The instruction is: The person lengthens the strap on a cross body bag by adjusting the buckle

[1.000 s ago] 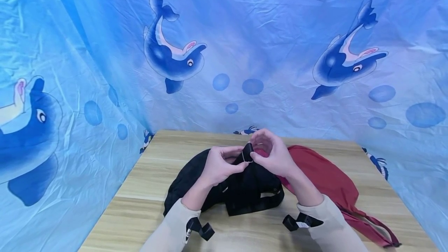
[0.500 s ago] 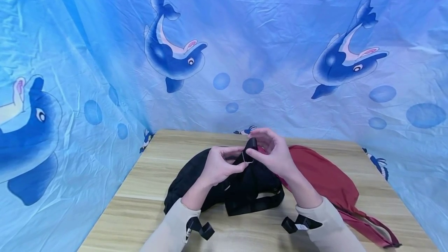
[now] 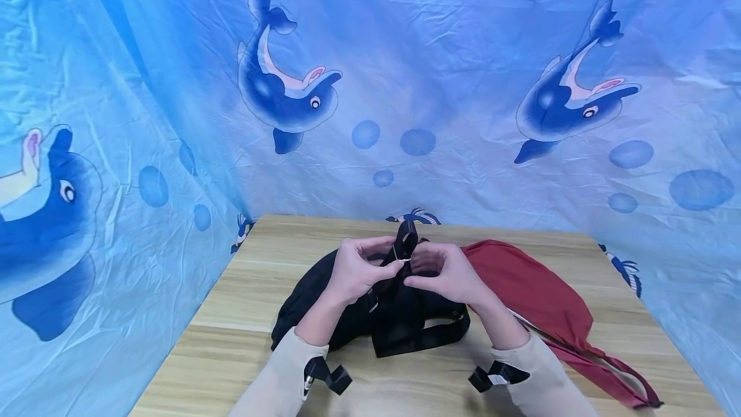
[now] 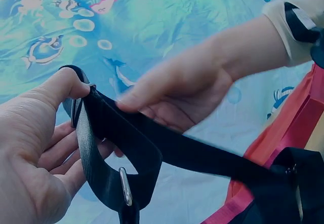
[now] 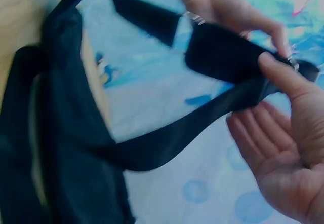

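A black fabric bag (image 3: 307, 301) lies on the table, its webbing strap (image 4: 187, 153) raised between both hands. My left hand (image 3: 353, 272) pinches the strap at a thin metal slider buckle (image 3: 406, 260), thumb on top. A loop of strap stands up above that buckle in the head view. My right hand (image 3: 454, 275) holds the strap just to the right, thumb on one face and fingers behind it; it is blurred in the left wrist view. Another metal buckle (image 4: 125, 186) sits lower on the looped strap.
A red bag (image 3: 532, 288) with its own strap (image 3: 628, 381) lies on the right of the wooden table (image 3: 214, 340), partly behind my right forearm. A blue dolphin-print curtain (image 3: 463, 82) encloses the back and the left side.
My right hand has come down from the top of the strap loop to beside the buckle. The loop now stands taller above my left hand, which stays nearly in place.
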{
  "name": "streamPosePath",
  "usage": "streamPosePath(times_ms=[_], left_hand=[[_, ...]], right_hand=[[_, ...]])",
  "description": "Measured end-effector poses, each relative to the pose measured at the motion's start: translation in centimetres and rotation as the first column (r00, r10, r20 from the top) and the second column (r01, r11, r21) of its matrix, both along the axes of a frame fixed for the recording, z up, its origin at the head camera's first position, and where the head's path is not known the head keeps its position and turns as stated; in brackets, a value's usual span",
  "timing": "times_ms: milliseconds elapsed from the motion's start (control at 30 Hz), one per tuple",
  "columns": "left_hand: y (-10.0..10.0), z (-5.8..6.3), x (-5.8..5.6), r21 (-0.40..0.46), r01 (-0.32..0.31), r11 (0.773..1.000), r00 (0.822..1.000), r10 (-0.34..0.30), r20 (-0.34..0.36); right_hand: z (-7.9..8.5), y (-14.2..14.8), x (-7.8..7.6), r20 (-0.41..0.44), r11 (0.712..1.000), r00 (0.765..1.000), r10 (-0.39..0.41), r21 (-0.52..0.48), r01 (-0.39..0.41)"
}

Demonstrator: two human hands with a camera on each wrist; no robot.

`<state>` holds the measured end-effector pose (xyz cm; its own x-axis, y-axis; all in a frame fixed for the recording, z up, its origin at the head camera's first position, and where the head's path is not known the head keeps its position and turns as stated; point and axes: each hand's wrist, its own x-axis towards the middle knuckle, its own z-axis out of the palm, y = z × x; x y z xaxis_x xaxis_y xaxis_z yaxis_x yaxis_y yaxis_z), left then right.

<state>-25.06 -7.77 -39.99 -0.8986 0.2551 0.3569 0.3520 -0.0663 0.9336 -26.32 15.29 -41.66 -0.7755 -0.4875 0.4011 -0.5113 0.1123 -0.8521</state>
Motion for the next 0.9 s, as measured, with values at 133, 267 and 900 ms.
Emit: streamPosePath(times_ms=[133, 267, 900], left_hand=[[0.1, 0.0, -0.1, -0.029, -0.023, 0.999, 1.0, 0.023, 0.0], [0.2, 0.0, -0.1, -0.032, -0.048, 0.998, 0.999, 0.048, 0.005], [-0.7, 1.0, -0.2, -0.038, -0.041, 0.998, 0.999, 0.041, 0.001]], right_hand=[[-1.0, 0.7, 0.0, -0.013, 0.996, 0.998, -0.058, 0.07, 0.058], [-1.4, 1.1, 0.1, -0.034, 0.991, 0.995, -0.094, 0.089, 0.097], [0.2, 2.0, 0.5, -0.168, 0.979, 0.984, -0.051, 0.184, 0.082]])
